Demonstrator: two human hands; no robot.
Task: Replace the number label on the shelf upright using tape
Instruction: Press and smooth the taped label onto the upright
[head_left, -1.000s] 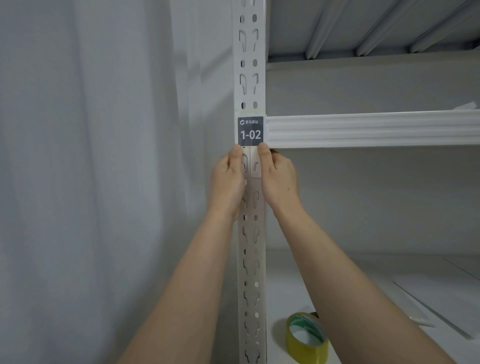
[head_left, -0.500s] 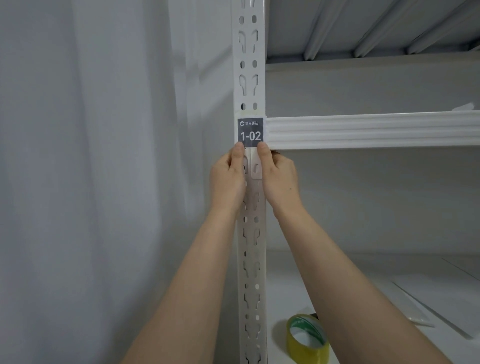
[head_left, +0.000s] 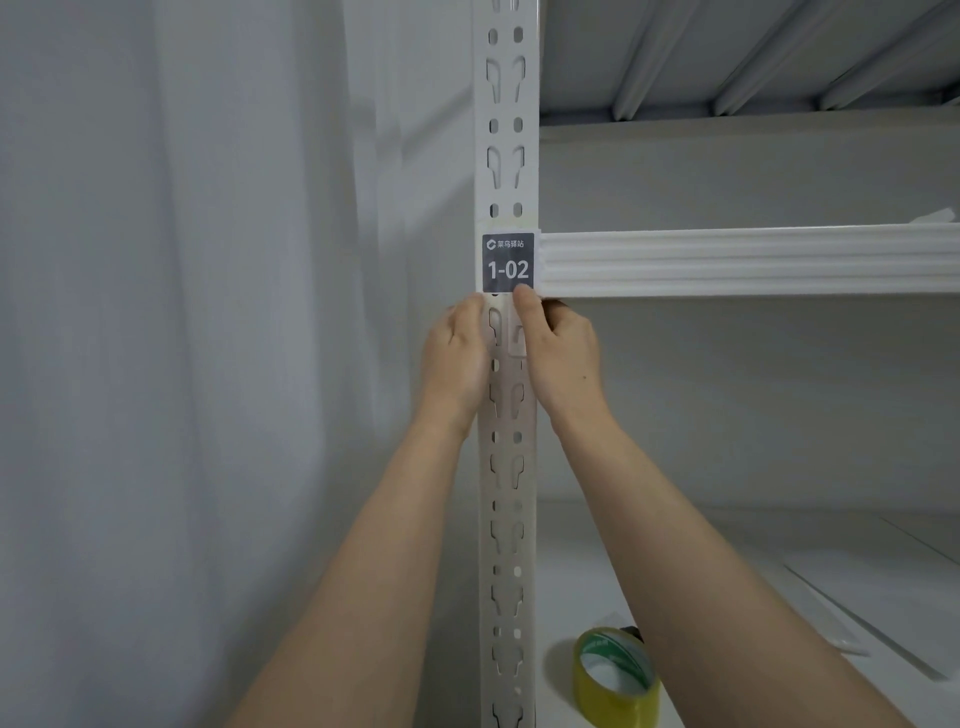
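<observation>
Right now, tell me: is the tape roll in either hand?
No. The tape roll sits on the lower shelf, while the left hand and right hand press on the upright just below the label.

Dark label, white shelving

Charcoal number label (head_left: 508, 263) with white "1-02" on the white slotted upright (head_left: 506, 130); yellow-green tape roll (head_left: 615, 678) at five o'clock.

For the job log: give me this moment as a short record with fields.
label: dark number label reading 1-02, on the white shelf upright beside the shelf beam
left hand: thumb at the label's lower left edge
right hand: thumb at the label's lower right edge
tape: yellow tape roll on the lower shelf, untouched
state: both hands pressing at the label's bottom
</observation>
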